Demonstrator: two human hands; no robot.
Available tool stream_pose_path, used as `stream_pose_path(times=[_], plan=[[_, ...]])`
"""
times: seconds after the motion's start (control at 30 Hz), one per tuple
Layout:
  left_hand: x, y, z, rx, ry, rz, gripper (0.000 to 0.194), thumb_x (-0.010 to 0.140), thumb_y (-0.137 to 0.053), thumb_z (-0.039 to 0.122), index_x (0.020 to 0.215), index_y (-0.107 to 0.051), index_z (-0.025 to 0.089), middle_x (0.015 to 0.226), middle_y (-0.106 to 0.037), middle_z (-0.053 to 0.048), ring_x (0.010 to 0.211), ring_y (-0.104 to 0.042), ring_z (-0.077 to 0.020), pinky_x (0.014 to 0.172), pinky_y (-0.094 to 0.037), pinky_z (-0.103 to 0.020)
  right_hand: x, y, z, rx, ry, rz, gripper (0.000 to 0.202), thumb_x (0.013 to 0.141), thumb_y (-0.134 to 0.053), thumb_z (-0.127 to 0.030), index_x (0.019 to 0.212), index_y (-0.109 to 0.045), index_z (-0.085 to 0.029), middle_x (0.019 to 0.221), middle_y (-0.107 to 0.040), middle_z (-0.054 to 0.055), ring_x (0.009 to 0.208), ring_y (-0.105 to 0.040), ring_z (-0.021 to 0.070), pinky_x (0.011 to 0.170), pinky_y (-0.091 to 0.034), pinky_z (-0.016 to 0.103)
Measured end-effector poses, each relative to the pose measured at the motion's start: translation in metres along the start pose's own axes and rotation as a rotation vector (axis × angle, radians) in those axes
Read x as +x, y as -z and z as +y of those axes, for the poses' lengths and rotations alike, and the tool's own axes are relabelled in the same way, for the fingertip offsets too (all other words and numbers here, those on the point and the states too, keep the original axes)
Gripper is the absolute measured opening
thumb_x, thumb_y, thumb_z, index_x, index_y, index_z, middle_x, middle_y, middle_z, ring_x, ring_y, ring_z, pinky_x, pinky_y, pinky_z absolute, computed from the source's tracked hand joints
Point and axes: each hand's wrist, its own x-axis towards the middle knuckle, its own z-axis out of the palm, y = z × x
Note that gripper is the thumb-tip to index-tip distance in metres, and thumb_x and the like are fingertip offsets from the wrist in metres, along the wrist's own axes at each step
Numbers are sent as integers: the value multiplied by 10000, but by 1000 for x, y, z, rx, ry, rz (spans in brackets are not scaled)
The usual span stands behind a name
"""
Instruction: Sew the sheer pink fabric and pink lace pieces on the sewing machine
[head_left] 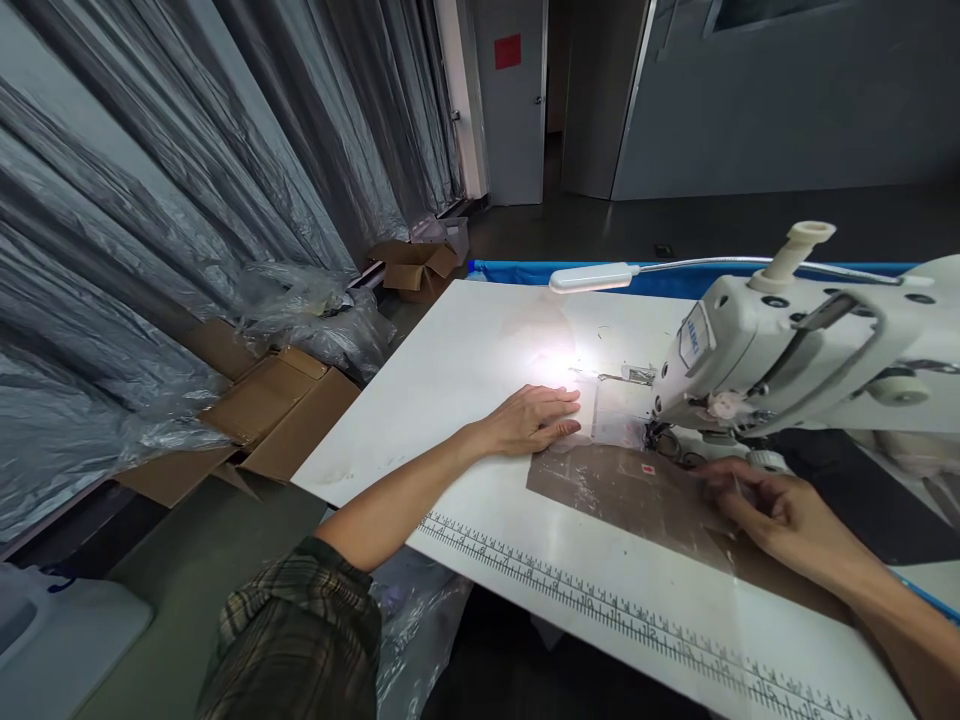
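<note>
A white sewing machine (pixel 750 350) stands at the right of the white table. Under its needle area lies a piece of thin, see-through material (pixel 619 428) with a small red mark on it. My left hand (pixel 534 418) rests flat on the left edge of this material, fingers stretched toward the machine. Just right of the needle, my right hand (pixel 757 500) has its fingers curled and pinched at the material's edge; what lies between the fingertips is too small to make out. A brown area (pixel 615 490) shows in front of the needle, reaching under my right hand.
A lamp (pixel 592 278) on a bendable neck lights the white table (pixel 420 380). A printed ruler (pixel 570 592) runs along the near edge. Cardboard boxes (pixel 266 395) and clear plastic (pixel 300 305) lie on the floor at left, beside silvery curtains (pixel 187 150).
</note>
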Motion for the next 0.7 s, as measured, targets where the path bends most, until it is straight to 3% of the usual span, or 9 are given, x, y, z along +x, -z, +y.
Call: stream_pose_path(times=[0.13,0.2,0.3,0.37,0.47,0.53,0.63,0.7], plan=[[0,-3,-1,11,13,187,371,1025,-499,417,1284,-643,194,1487,-550,-107,1379,-522,-238,1142,-413,-462,-1,0,-5,87,-70,-90,561,641,-662,-629,941,-749,-163,540,-489,-21,455,-316,112,436,-251,255],[8,4,-12,6,99,288,321,997,-553,379,1243,-669,208,1463,-576,-95,1337,-553,-248,1145,-411,-479,-2,0,-3,80,-81,-78,558,657,-653,-632,951,-748,-168,538,-483,-22,454,-312,112,438,-249,256],[34,30,-49,-70,390,435,223,920,-649,262,1125,-726,223,1352,-658,-60,1272,-595,-229,1155,-417,-396,-2,-2,3,30,-79,-49,564,716,-602,-651,986,-744,-177,489,-392,-42,439,-254,107,432,-202,252],[56,50,-83,-84,519,519,234,935,-596,212,1130,-720,181,1310,-670,-97,1230,-618,-232,1134,-432,-363,-2,-3,7,10,-89,-34,556,721,-599,-661,972,-740,-185,478,-364,-47,438,-226,102,433,-178,250],[84,68,-130,-119,683,612,264,968,-512,205,1134,-703,129,1274,-667,-152,1140,-653,-241,1056,-481,-364,-2,-5,12,-1,-120,1,512,712,-613,-666,907,-736,-208,546,-503,-16,439,-230,92,428,-166,250],[96,69,-152,-156,756,635,182,924,-594,218,1020,-728,142,1234,-678,-144,1136,-648,-253,1045,-476,-359,-2,-3,15,-19,-151,15,484,707,-620,-664,894,-737,-233,532,-517,-15,424,-247,99,416,-148,248],[104,60,-168,-237,807,640,54,820,-720,224,839,-728,174,1093,-721,-95,1098,-652,-254,1010,-480,-336,1,3,21,-59,-226,-41,460,668,-647,-670,899,-744,-284,424,-428,-36,378,-292,126,389,-163,243],[106,56,-173,-312,822,656,67,837,-699,236,871,-718,182,1004,-739,-62,1027,-664,-217,948,-499,-301,3,7,24,-81,-251,-103,435,649,-657,-673,892,-751,-324,442,-508,-37,348,-335,141,368,-230,259]])
